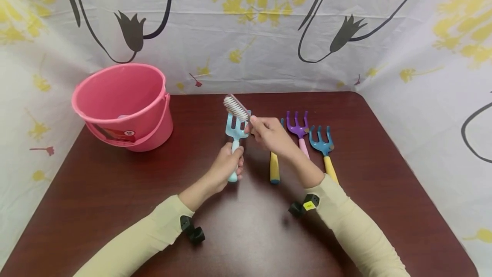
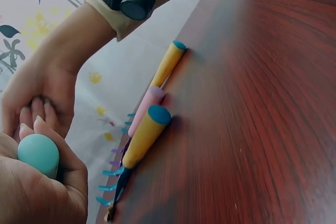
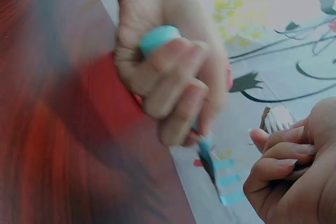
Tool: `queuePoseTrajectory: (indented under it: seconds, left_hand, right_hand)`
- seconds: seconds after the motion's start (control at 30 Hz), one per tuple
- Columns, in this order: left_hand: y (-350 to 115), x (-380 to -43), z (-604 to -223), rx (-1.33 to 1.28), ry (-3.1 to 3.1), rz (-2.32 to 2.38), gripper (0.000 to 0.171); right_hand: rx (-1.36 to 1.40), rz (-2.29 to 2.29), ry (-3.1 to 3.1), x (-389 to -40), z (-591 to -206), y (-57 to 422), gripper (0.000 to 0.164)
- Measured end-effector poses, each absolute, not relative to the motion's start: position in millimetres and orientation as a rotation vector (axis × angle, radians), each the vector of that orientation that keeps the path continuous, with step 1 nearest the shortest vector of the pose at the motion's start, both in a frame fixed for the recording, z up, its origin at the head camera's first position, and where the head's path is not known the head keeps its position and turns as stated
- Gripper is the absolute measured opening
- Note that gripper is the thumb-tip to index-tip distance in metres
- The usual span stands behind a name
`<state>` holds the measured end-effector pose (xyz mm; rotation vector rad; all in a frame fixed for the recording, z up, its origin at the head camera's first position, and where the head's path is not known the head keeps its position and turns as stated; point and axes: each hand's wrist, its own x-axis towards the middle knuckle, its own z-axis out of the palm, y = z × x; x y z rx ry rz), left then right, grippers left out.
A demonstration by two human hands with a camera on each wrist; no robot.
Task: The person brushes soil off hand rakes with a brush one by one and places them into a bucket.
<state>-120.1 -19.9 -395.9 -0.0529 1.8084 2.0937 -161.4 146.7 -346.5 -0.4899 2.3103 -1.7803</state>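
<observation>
In the head view my left hand point(image 1: 226, 163) grips a light blue garden hand fork point(image 1: 235, 131) by its handle, tines pointing away from me. The butt of that turquoise handle point(image 2: 39, 155) pokes out of the fist in the left wrist view. My right hand point(image 1: 270, 134) holds a small brush point(image 1: 237, 108), whose white bristles face the fork and overlap its tines in the head view. Most of the brush handle is hidden inside the fingers. In the right wrist view the bristles point(image 3: 279, 119) show beyond the curled fingers, with the fork's tines point(image 3: 228, 182) nearby.
Right of my hands lie a purple fork with a pink handle point(image 1: 297, 127), a blue fork with a yellow handle point(image 1: 322, 144) and another yellow-handled tool point(image 1: 274, 168), partly behind my right hand. A pink bucket point(image 1: 153, 134) stands at the table's back left. Patterned cloth hangs behind.
</observation>
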Motion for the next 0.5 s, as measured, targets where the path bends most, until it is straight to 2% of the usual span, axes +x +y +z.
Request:
queuePoseTrajectory:
  seconds: [0.33, 0.5]
  left_hand:
    - [-42, -125, -399, -0.12, 1.749, 2.119, 0.011]
    - [-50, -127, -396, -0.124, 1.816, 2.061, 0.022]
  right_hand:
    - [-0.383, -1.751, 2.273, -162, -348, 168, 0.049]
    - [-0.394, -1.727, 2.301, -161, -354, 176, 0.051]
